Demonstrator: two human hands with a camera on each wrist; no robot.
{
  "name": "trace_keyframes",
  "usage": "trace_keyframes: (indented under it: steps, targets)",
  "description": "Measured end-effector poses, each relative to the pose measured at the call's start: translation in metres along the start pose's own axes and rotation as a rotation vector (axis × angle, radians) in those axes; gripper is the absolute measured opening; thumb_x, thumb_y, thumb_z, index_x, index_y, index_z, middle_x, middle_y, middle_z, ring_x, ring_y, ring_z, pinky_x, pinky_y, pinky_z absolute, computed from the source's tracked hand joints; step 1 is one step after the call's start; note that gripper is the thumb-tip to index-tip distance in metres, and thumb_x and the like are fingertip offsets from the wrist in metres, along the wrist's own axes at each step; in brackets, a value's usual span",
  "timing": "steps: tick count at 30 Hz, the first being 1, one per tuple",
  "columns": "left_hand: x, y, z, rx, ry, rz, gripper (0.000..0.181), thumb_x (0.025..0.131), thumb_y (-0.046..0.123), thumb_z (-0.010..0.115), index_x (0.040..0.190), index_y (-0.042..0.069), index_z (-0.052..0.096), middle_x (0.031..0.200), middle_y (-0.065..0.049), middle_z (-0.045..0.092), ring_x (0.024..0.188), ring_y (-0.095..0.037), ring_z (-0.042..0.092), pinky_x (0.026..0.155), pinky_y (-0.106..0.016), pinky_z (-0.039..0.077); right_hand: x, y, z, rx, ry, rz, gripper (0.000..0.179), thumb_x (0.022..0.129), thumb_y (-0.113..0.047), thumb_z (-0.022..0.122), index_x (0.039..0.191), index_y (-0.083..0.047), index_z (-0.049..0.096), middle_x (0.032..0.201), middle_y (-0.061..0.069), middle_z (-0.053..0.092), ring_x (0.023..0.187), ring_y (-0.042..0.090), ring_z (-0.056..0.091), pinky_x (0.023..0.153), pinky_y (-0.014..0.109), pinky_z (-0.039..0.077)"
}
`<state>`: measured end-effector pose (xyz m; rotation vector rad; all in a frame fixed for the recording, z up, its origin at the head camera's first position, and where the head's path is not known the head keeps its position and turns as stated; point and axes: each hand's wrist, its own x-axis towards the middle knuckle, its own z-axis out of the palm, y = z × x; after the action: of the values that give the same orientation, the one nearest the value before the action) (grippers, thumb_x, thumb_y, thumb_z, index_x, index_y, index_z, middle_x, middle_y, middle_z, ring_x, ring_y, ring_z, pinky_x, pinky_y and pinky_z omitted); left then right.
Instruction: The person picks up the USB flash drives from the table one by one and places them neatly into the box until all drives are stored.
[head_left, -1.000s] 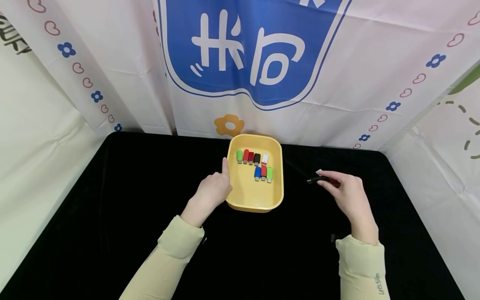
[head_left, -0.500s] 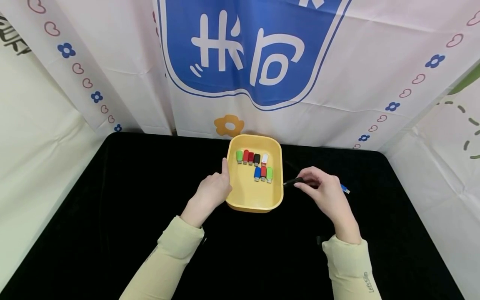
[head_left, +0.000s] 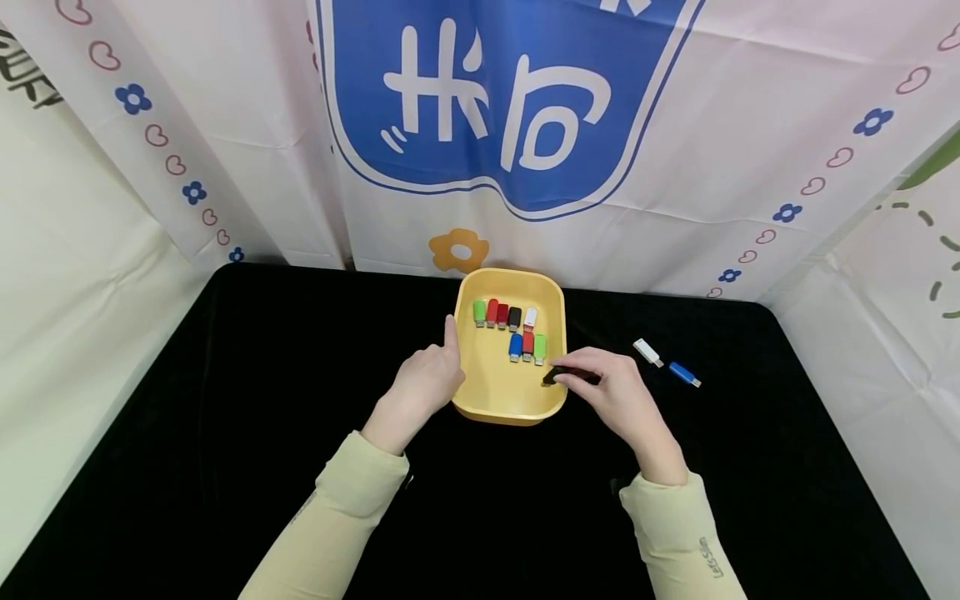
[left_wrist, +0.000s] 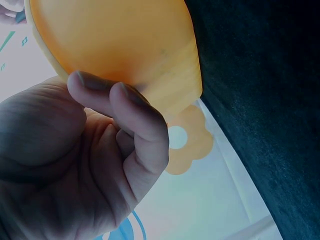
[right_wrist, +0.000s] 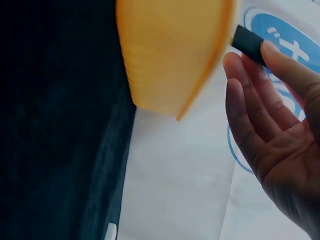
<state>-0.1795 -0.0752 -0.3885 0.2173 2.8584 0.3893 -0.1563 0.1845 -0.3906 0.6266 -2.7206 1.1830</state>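
My left hand [head_left: 423, 379] holds the left rim of a yellow plastic bin [head_left: 491, 396]. Its index finger stretches along the edge, while curled fingers [left_wrist: 142, 112] touch the outer wall in the left wrist view; the thumb tip is hidden there. Between thumb and fingers, my right hand [head_left: 615, 396] pinches a black USB flash drive [right_wrist: 248, 44] over the bin's right rim. Two rows of USB drives lie inside. The back row has green, red, black and white ones; in the shorter front row are a blue [head_left: 515, 347], a red [head_left: 528, 346] and a green one [head_left: 540, 348].
Right of the bin, a white USB drive [head_left: 647, 352] and a blue USB drive [head_left: 683, 373] lie on the black cloth-covered table [head_left: 487, 508]. A printed curtain [head_left: 645, 242] hangs right behind the bin and along both sides.
My right hand has moved left with the black USB drive, from beside the bin to over its right rim. The white and blue drives on the table are uncovered. My left hand has stayed still.
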Motion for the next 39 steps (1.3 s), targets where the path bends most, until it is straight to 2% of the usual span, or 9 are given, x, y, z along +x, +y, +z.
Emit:
trace_keyframes:
  steps: [5, 13, 19, 22, 30, 39]
  targets:
    - [0.0, 0.0, 0.001, 0.003, 0.006, 0.006, 0.082, 0.097, 0.013, 0.058, 0.158, -0.006, 0.006, 0.058, -0.003, 0.051, 0.047, -0.013, 0.046, 0.044, -0.023, 0.034, 0.004, -0.003, 0.013, -0.024, 0.013, -0.001, 0.022, 0.091, -0.012, 0.072, 0.112, -0.012, 0.077, 0.1, 0.003, 0.074, 0.08, 0.011, 0.066, 0.07, 0.023, 0.056]
    - [-0.001, 0.0, 0.001, 0.01, 0.033, 0.025, 0.082, 0.096, 0.013, 0.059, 0.157, -0.008, 0.009, 0.058, -0.003, 0.051, 0.047, -0.014, 0.046, 0.043, -0.024, 0.034, 0.006, -0.004, 0.024, -0.046, 0.032, 0.001, 0.022, 0.091, -0.011, 0.071, 0.113, -0.008, 0.075, 0.101, 0.005, 0.072, 0.083, 0.013, 0.068, 0.074, 0.029, 0.058]
    - [0.0, 0.0, 0.001, 0.007, 0.028, 0.016, 0.082, 0.097, 0.013, 0.06, 0.157, -0.007, 0.008, 0.058, -0.003, 0.052, 0.047, -0.014, 0.046, 0.043, -0.023, 0.034, 0.007, -0.002, 0.031, -0.028, 0.036, -0.032, 0.022, 0.092, -0.011, 0.07, 0.114, -0.01, 0.076, 0.106, 0.004, 0.073, 0.078, 0.011, 0.061, 0.066, 0.024, 0.053]
    - [0.0, 0.0, 0.001, 0.008, 0.024, 0.013, 0.082, 0.097, 0.013, 0.06, 0.157, -0.007, 0.008, 0.058, -0.003, 0.052, 0.046, -0.014, 0.046, 0.043, -0.023, 0.034, 0.008, -0.001, 0.035, -0.024, 0.027, -0.031, 0.023, 0.093, -0.011, 0.069, 0.115, -0.011, 0.075, 0.103, 0.003, 0.072, 0.078, 0.011, 0.06, 0.066, 0.023, 0.051]
    - [0.0, 0.0, 0.0, -0.002, 0.019, 0.013, 0.082, 0.097, 0.012, 0.059, 0.157, -0.007, 0.008, 0.058, -0.004, 0.052, 0.047, -0.014, 0.047, 0.043, -0.023, 0.034, 0.01, 0.0, 0.035, -0.033, 0.028, 0.026, 0.021, 0.091, -0.011, 0.071, 0.112, -0.009, 0.075, 0.096, 0.004, 0.071, 0.078, 0.011, 0.062, 0.065, 0.024, 0.051]
    - [0.002, 0.001, 0.0, -0.005, 0.0, -0.002, 0.082, 0.097, 0.012, 0.058, 0.158, -0.007, 0.006, 0.058, -0.003, 0.051, 0.046, -0.013, 0.046, 0.043, -0.023, 0.034, 0.025, -0.005, 0.03, -0.01, -0.071, 0.101, 0.021, 0.093, -0.011, 0.069, 0.113, -0.006, 0.074, 0.103, 0.009, 0.072, 0.089, 0.018, 0.069, 0.078, 0.032, 0.059]
